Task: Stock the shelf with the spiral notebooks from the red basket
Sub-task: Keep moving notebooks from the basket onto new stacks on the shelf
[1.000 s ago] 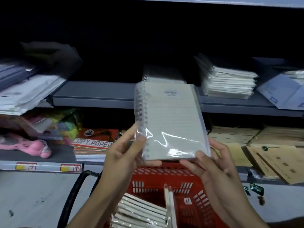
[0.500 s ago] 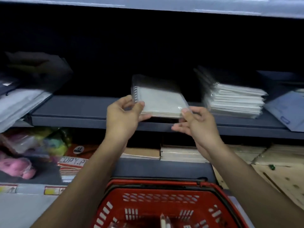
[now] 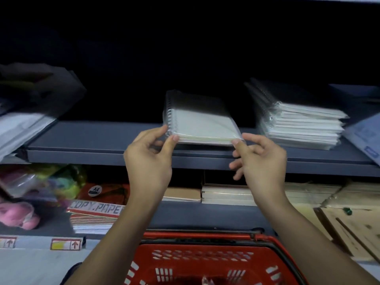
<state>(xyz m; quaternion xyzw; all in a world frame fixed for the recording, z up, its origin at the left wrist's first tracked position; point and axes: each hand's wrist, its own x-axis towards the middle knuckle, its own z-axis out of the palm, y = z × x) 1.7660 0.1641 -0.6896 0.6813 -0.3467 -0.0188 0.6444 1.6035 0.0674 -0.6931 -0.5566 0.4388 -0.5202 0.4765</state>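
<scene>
Plastic-wrapped notebook (image 3: 202,124) lies on the shelf (image 3: 98,138), long axis running far, left hand (image 3: 149,156) and right hand (image 3: 260,159) pinching its near corners

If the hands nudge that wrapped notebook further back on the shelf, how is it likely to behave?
The notebook lies flat on the shelf, so it should slide rather than tip. Its glossy plastic wrap probably makes it slippery under the left hand and right hand. It looks thin, so likely light, and the wire spiral should keep it fairly stiff.
</scene>
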